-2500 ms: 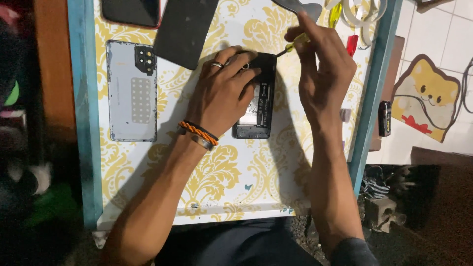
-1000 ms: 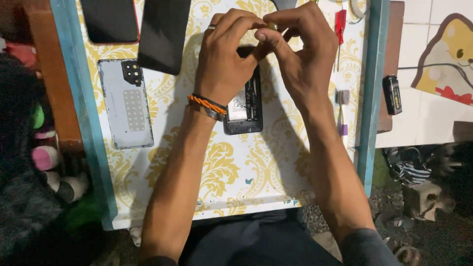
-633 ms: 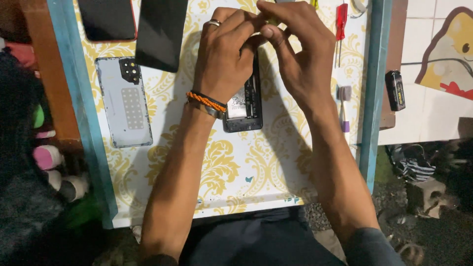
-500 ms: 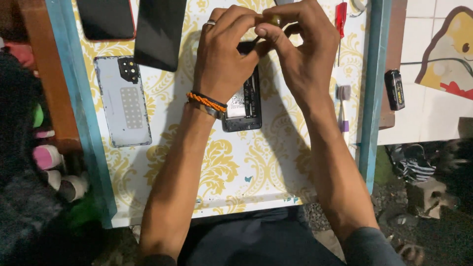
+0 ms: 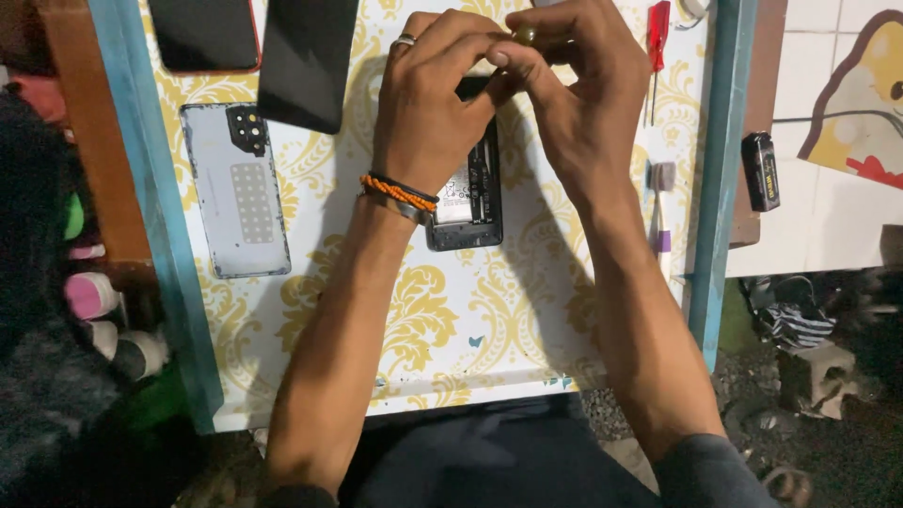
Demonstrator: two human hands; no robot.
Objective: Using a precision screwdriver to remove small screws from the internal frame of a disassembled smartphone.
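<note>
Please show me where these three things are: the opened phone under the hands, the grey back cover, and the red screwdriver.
opened phone point(image 5: 467, 202): head view, on its exposed lower inside, below the hands.
grey back cover point(image 5: 237, 193): head view, on the middle of its inner face.
red screwdriver point(image 5: 659, 28): head view, on the red handle.

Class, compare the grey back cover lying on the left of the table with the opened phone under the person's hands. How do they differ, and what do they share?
The grey back cover is pale with a dotted patch; the opened phone is dark with inner parts showing. The cover lies fully in view and untouched; the phone is half hidden beneath the left hand and right hand. The cover looks like a thin shell; the phone is a filled body. Both lie flat, lengthwise, on the yellow-patterned table.
</note>
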